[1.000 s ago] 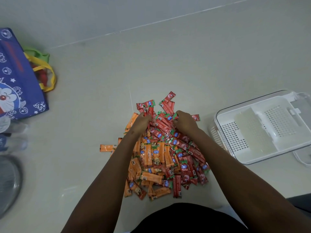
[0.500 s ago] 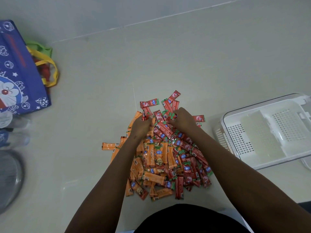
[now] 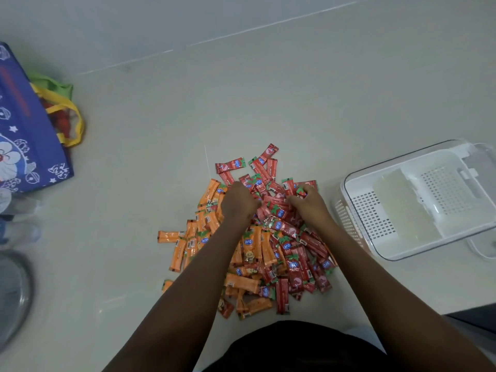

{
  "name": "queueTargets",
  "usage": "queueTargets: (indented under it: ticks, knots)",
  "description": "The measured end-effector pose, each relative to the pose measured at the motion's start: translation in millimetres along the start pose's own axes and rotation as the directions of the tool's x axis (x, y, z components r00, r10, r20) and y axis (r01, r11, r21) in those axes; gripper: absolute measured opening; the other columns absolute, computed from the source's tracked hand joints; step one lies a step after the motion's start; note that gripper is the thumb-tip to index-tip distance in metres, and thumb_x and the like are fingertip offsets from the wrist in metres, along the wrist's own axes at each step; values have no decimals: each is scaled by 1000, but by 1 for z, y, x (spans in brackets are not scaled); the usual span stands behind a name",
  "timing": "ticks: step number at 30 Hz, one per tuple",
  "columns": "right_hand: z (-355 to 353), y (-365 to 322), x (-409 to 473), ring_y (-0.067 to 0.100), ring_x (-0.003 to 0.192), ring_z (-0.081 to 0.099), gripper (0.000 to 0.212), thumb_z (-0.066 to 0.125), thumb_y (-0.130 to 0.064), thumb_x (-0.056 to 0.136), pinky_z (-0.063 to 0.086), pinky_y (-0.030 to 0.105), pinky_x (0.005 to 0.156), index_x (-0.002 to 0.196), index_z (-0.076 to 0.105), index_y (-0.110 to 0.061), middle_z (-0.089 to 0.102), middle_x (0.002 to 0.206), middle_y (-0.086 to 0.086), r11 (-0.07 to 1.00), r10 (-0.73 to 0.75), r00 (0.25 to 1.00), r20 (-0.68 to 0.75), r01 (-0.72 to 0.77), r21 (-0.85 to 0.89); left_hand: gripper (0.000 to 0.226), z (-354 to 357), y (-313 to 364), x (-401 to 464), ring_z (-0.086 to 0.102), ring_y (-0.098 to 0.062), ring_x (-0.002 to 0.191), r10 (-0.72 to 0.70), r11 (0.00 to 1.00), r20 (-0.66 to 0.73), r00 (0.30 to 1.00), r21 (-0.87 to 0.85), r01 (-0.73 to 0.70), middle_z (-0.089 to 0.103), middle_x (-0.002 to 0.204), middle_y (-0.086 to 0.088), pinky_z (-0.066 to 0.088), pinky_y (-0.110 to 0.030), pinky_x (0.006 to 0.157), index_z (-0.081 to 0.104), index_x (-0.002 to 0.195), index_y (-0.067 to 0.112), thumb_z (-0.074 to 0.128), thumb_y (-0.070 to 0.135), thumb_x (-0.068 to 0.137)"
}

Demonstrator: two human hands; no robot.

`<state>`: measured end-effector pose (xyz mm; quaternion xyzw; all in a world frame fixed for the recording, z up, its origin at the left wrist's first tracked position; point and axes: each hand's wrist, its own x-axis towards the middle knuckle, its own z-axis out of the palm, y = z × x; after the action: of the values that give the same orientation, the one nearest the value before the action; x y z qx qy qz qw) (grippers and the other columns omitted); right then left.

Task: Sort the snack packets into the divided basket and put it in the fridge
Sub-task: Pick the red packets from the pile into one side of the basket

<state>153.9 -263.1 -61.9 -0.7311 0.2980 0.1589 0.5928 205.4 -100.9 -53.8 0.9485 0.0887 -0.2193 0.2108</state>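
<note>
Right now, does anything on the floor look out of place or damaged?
Nothing looks damaged. One orange packet lies apart, left of the mixed pile that both hands are in. The white basket stands upright and holds no packets.

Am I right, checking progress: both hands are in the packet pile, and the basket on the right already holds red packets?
Not quite. The head view shows the basket empty. Both the left hand and right hand are indeed in the packet pile.

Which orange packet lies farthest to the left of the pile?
The orange packet lying flat and horizontal at the pile's left edge; the other orange packets sit further right, closer to the heap.
</note>
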Motion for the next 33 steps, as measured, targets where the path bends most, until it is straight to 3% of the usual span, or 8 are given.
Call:
queueTargets:
  ticks: [4, 9, 12, 15, 18, 23, 27, 33]
  knots:
    - [-2, 11, -11, 25, 78, 71, 20, 65, -24, 87, 57, 30, 63, 105, 61, -15, 73, 88, 6, 948, 118, 992, 53, -128, 290, 55, 2, -8, 1, 55, -21, 78, -22, 974, 18, 1000, -226, 26, 55, 96, -6, 43, -31, 62, 46, 119, 3, 77, 24, 79]
    - [-5, 25, -30, 36, 93, 70, 39, 76, -27, 79, 55, 50, 84, 109, 65, -5, 72, 101, 18, 805, 175, 960, 218, -267, 530, 69, 2, -26, -13, 56, -26, 110, -23, 876, 51, 998, -481, 45, 50, 133, -8, 49, -36, 92, 36, 138, 9, 73, 30, 84]
    - [1, 33, -37, 36, 91, 70, 42, 78, -19, 76, 56, 48, 81, 111, 64, 0, 71, 103, 20, 790, 179, 957, 227, -277, 547, 78, 0, -36, -21, 53, -32, 124, -2, 842, 114, 994, -537, 63, 45, 145, -11, 51, -45, 95, 33, 146, 13, 71, 41, 84]
    - [8, 37, -43, 36, 92, 70, 51, 85, -23, 67, 53, 54, 87, 108, 66, 0, 72, 102, 19, 811, 198, 964, 178, -263, 522, 75, -1, -43, -29, 64, -27, 111, 34, 780, 180, 983, -620, 86, 53, 140, -10, 58, -36, 82, 35, 146, 17, 69, 44, 85]
    - [13, 37, -45, 34, 86, 70, 62, 85, -25, 64, 53, 57, 85, 113, 60, 3, 72, 96, 19, 823, 192, 969, 154, -245, 513, 97, -1, -49, -35, 65, -26, 110, 35, 732, 234, 972, -668, 134, 50, 143, -8, 53, -46, 93, 33, 147, 24, 69, 68, 68]
    - [12, 28, -65, 20, 57, 65, 57, 72, -14, 83, 57, 31, 59, 129, 43, 3, 67, 69, 12, 848, 135, 977, 164, -199, 491, 71, -9, -54, -51, 68, -23, 103, 105, 637, 304, 947, -752, 171, 63, 127, -9, 52, -49, 95, 47, 135, 18, 70, 54, 78]
    - [6, 19, -95, 18, 53, 55, 49, 72, -23, 83, 49, 32, 52, 122, 45, -8, 60, 66, 7, 905, 54, 983, 175, -123, 408, 106, -15, -61, -66, 60, -30, 118, 166, 531, 308, 937, -828, 178, 61, 130, -10, 44, -55, 102, 46, 135, 16, 85, 63, 48]
    - [-22, 0, -147, 44, 84, 67, 33, 67, -30, 87, 56, 49, 76, 115, 56, -15, 69, 94, 24, 947, -67, 995, 75, 40, 319, 62, -22, -33, -93, 62, -28, 104, 275, 458, 313, 909, -874, 163, 63, 120, -15, 51, -41, 88, 44, 135, 18, 69, 42, 83]
